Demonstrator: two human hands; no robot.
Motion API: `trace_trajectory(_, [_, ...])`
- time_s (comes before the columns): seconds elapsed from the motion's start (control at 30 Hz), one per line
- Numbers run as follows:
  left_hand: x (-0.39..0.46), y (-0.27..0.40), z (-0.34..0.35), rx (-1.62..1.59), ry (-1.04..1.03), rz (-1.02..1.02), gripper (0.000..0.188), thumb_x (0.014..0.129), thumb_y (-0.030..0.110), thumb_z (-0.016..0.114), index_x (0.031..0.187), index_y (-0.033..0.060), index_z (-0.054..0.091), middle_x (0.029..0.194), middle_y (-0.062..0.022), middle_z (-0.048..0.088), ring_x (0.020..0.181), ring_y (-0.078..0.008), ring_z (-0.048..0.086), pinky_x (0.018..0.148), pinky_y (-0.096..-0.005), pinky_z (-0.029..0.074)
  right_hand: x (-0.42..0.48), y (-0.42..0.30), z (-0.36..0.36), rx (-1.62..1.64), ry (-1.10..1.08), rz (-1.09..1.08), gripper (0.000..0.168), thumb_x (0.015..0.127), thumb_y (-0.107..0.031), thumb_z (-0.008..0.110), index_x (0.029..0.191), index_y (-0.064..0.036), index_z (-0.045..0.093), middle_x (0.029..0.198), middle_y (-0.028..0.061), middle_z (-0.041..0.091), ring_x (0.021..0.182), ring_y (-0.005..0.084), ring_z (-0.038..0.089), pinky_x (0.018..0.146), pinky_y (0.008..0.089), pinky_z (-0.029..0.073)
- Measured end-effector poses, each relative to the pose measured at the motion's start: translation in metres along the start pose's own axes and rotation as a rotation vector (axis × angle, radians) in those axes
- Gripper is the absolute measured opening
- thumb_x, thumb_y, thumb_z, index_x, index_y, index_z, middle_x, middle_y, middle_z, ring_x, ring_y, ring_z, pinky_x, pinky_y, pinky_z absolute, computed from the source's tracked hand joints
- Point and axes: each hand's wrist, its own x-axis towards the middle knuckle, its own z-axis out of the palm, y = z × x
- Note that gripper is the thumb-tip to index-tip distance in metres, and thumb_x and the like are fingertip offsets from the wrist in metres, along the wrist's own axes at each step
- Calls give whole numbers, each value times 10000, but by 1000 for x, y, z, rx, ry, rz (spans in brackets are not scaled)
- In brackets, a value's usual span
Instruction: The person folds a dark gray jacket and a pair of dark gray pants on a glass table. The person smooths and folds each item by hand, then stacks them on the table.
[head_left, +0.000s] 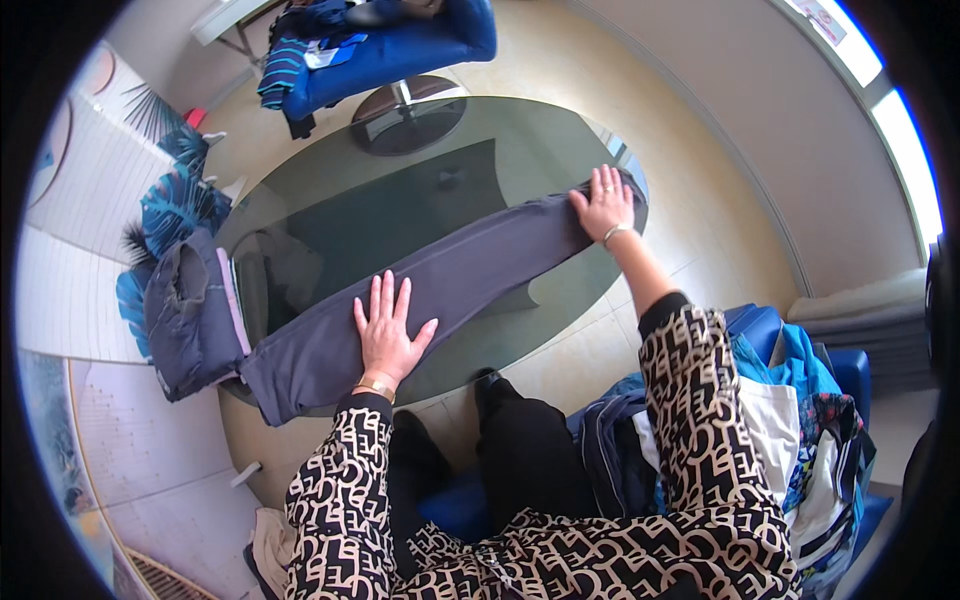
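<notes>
A pair of dark grey trousers (480, 259), folded lengthwise into a long strip, lies slantwise across the oval glass table (360, 195). My left hand (390, 330) rests flat on the wider end, fingers spread and nothing gripped. Near the far right end, my right hand (606, 206) presses flat on the fabric with its fingers extended. The trousers' right end reaches the table's rim, and the left end hangs slightly over the near edge. Beside that left end sits a stack of folded clothes (191, 315), a dark grey garment on top and a pink layer under it.
Across the table stands a blue swivel chair (397, 56) heaped with clothes. Close on my right, a pile of mixed clothes (772, 427) lies on blue seating (851, 379). White panels with blue leaf decorations (176, 202) line the left side. Pale fabric (274, 540) lies at lower left.
</notes>
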Motion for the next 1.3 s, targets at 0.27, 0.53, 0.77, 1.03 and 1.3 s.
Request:
trace_trajectory(0.27, [-4,-4,-2,-4,17,-12,803,894,527,606,1548,143,343,1648,-136,213,1520,-320,194,1191,-596,121,-73,-88,-13,211,-9,-358,738,941,-579,532,1482,-85,443,1573,142,373,1494,293,279,1216,474,183])
trace_trajectory(0.53, [0,2,-1,-57,39,-13,786,888,522,622,1531,141,377,1630,-145,261,1509,-330,225,1186,-599,139,-2,20,-13,-89,17,114,732,969,-602,461,1528,-135,375,1613,141,301,1506,312,241,1189,557,198])
trace_trajectory(0.77, [1,1,0,-68,28,-8,830,873,562,627,1540,143,363,1632,-149,249,1512,-328,215,1187,-601,130,-123,-173,-17,264,-67,-333,730,917,-614,531,1491,-169,465,1617,154,280,1504,417,170,1172,628,149])
trace_trajectory(1.03, [-5,-4,-2,-132,86,19,797,864,554,636,1510,142,413,1623,-126,275,1507,-321,227,1177,-630,144,-124,-194,-12,228,-63,-385,762,916,-663,483,1525,-210,420,1637,135,242,1519,411,115,1201,595,95])
trace_trajectory(1.3, [-97,-69,-32,-41,-52,-9,708,959,512,534,1552,169,355,1646,-111,236,1521,-314,201,1198,-574,127,-113,-180,-13,177,-52,-435,762,905,-695,476,1517,-243,435,1634,116,256,1518,391,136,1202,578,109])
